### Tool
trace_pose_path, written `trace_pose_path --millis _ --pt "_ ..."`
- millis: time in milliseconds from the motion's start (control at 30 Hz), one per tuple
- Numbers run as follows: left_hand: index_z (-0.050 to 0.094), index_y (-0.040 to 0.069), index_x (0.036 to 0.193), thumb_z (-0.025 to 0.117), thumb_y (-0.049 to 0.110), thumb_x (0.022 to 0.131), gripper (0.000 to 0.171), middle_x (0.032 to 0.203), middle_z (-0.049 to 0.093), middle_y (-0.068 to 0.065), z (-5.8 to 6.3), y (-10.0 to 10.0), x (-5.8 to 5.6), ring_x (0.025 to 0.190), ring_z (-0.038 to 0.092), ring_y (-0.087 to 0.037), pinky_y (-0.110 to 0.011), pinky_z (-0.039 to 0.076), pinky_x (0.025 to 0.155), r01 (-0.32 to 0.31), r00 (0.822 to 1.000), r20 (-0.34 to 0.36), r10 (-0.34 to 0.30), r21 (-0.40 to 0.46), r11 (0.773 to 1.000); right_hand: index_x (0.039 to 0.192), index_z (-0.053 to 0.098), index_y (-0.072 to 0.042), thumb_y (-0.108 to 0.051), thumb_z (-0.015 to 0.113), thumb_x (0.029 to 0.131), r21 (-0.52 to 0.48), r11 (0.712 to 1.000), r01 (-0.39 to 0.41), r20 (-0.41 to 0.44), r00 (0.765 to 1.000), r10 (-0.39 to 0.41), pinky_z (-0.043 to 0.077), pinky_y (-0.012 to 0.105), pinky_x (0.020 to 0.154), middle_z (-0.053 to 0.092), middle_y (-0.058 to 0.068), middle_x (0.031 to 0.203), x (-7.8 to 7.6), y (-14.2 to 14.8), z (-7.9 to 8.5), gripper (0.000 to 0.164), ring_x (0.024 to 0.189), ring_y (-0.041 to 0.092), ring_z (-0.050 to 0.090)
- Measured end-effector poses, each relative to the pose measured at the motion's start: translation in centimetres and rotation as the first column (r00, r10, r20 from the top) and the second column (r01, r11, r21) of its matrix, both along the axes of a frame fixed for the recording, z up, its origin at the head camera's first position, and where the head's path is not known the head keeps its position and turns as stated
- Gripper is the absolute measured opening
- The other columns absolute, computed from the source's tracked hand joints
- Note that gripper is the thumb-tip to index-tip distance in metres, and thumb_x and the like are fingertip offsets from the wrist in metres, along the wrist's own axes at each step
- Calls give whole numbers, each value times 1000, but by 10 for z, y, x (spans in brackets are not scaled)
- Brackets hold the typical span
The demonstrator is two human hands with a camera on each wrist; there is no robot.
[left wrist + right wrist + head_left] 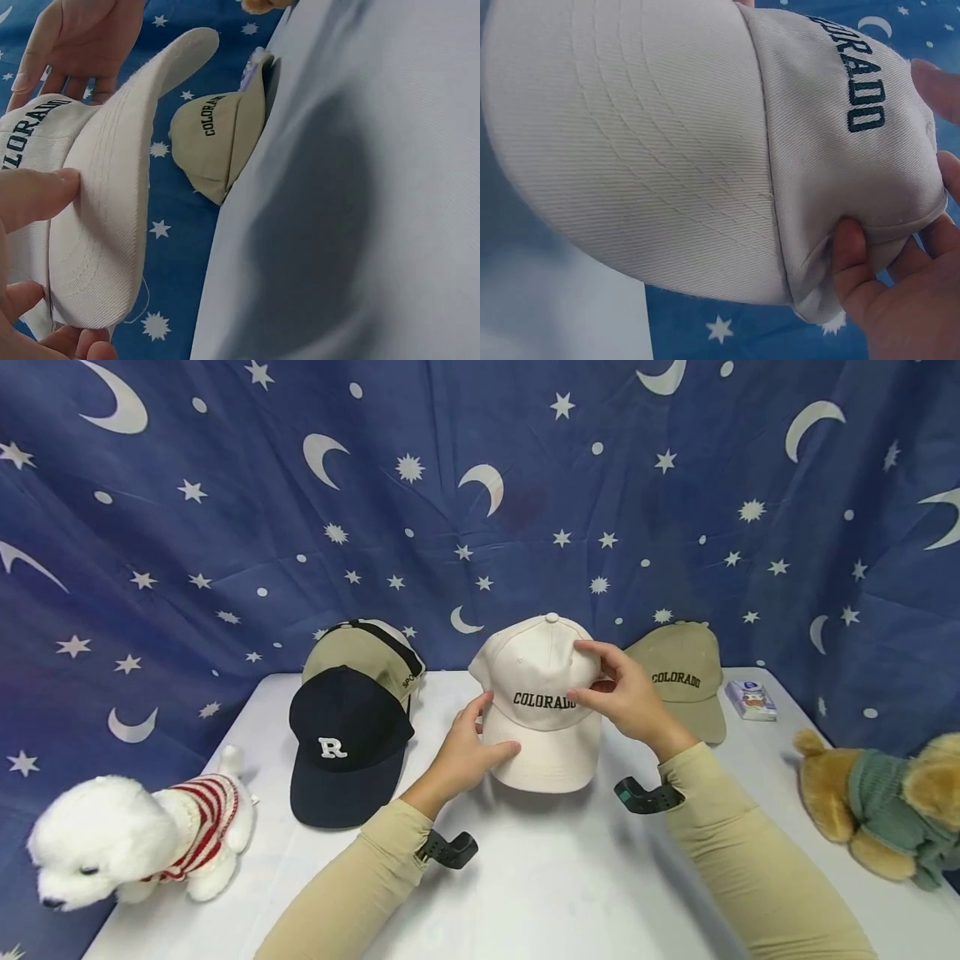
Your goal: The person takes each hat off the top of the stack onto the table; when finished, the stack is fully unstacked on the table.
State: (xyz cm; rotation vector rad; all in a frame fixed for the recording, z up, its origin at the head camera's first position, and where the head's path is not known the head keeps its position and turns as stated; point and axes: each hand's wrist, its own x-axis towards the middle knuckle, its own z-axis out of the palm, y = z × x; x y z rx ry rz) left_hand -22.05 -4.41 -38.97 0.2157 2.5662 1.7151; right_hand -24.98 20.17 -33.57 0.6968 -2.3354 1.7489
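Note:
A cream baseball cap (547,747) with COLORADO lettering is held up over the middle of the white table, its brim toward me. My left hand (467,750) grips it by the left side, thumb on the brim and fingers round the edge, as the left wrist view shows. At the right of the crown, my right hand (628,692) pinches the fabric between thumb and fingers. Some right fingertips lie hidden behind the crown. Right behind that hand, a khaki COLORADO cap (686,664) rests at the table's back edge.
A navy cap (337,785) with an R leans on a beige-and-white cap (356,647) at left. On the table (555,877), a white plush dog (101,839) stands far left. A small purple packet (750,702) and a brown plush bear (832,785) are at right. A blue star-patterned cloth (525,443) hangs behind.

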Motion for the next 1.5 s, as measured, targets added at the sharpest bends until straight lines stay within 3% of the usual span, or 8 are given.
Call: trace_pose_path --millis 433,700,867,1100,1333,1500 --pt "33 8 155 79 19 83 87 146 40 -19 -10 23 -22 119 49 -34 -46 46 96 42 999 24 -42 11 999 141 48 6 10 72 84 17 998 62 3 998 -62 53 19 77 59 23 118 -9 24 -9 63 90 14 62" --pt "35 8 155 79 17 82 85 147 36 -21 -20 38 -37 118 51 -33 -42 48 95 21 998 51 -21 8 1000 147 44 0 -1 74 88 120 983 136 48 989 -143 49 14 80 53 27 133 -19 36 -11 67 99 12 59" --pt "37 9 154 79 15 81 84 150 33 -25 -26 48 -44 121 52 -36 -40 46 100 -2 999 53 3 -21 1000 148 43 -1 -3 75 89 151 974 169 77 980 -182 49 14 79 52 27 134 -29 42 -17 68 102 20 58" --pt "37 10 154 78 15 82 83 147 37 -25 -27 54 -54 118 54 -33 -39 45 102 2 998 58 4 -93 996 149 43 -1 -9 74 90 232 954 188 78 974 -211 46 12 77 47 27 140 -47 50 -21 67 122 40 53" --pt "34 10 156 77 16 84 84 149 37 -25 -30 59 -65 137 40 -38 -43 33 113 14 998 62 -5 -150 989 148 44 0 -11 74 90 261 945 199 77 971 -226 43 14 77 51 27 131 -60 51 -23 66 121 39 52" --pt "33 8 156 76 15 85 84 151 36 -25 -33 63 -71 139 38 -37 -42 31 114 21 997 72 -9 -159 987 148 44 1 -12 74 90 282 938 201 79 970 -231 42 16 80 52 28 130 -68 53 -26 66 122 39 50"
